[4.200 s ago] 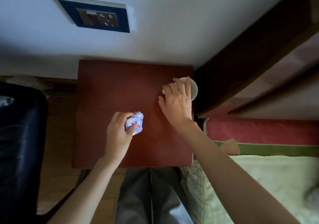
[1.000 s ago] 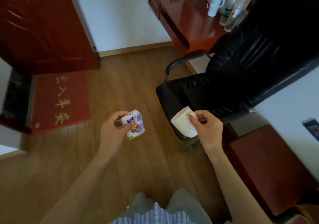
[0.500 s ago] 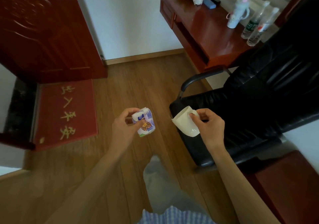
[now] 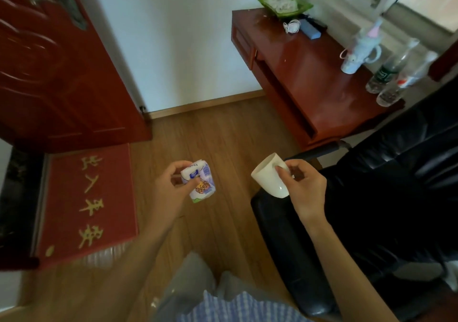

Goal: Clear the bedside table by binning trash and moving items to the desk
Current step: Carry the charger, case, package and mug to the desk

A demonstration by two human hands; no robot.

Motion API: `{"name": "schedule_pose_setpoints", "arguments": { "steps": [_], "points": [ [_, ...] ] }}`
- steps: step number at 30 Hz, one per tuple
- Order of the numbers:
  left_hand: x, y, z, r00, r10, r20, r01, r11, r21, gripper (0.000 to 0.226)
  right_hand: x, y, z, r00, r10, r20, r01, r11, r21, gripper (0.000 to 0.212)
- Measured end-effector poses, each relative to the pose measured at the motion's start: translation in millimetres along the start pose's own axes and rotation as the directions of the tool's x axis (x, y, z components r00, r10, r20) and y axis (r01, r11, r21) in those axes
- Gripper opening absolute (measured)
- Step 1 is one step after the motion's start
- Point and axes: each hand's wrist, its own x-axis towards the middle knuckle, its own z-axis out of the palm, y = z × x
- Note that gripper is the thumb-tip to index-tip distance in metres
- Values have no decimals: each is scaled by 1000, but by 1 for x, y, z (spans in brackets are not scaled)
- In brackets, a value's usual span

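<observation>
Head view, looking down over a wooden floor [image 4: 223, 135].

Left hand [image 4: 171, 187]: fingers curled tight around a crumpled wrapper [image 4: 199, 181], white and purple with a small printed picture. Thumb presses its near face; the other fingers wrap behind it. The wrapper is held in the air above the floor, left of centre.

Right hand [image 4: 303, 185]: fingers closed on a white cup [image 4: 270, 176]. Thumb lies on the outer wall, and the fingertips curl at the cup's far right side. The cup is tilted, mouth pointing up and to the left. It hangs in the air over the near left edge of a black office chair [image 4: 371, 197], not touching it.

Far right: a red-brown desk [image 4: 309, 78] against the white wall. On it are a green dish [image 4: 285, 4] at the far end, a coiled white cable [image 4: 292, 27], a blue flat box [image 4: 311, 30], a pale mug [image 4: 357, 56] holding a toothbrush, and two clear plastic bottles [image 4: 391, 76] at the right edge. Both hands and their loads are well apart from the desk.

Left: a red door [image 4: 54, 68] stands open. A red doormat [image 4: 86, 205] with gold characters lies on the floor in front of it.

Near bottom: grey trousers and the hem of a blue checked shirt.
</observation>
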Motion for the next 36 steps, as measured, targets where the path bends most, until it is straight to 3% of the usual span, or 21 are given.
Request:
{"name": "schedule_pose_setpoints", "arguments": {
  "steps": [8, 20, 36],
  "points": [
    [152, 0, 18, 995, 33, 99, -34, 999, 6, 30, 104, -5, 65, 999, -11, -47, 9, 999, -35, 11],
    [398, 29, 50, 933, 35, 359, -69, 994, 82, 34, 260, -40, 130, 955, 85, -285, -90, 996, -6, 7],
    [615, 66, 253, 837, 99, 538, -142, 989, 37, 36, 473, 38, 98, 878, 187, -441, -224, 974, -33, 9]
  ]
}}
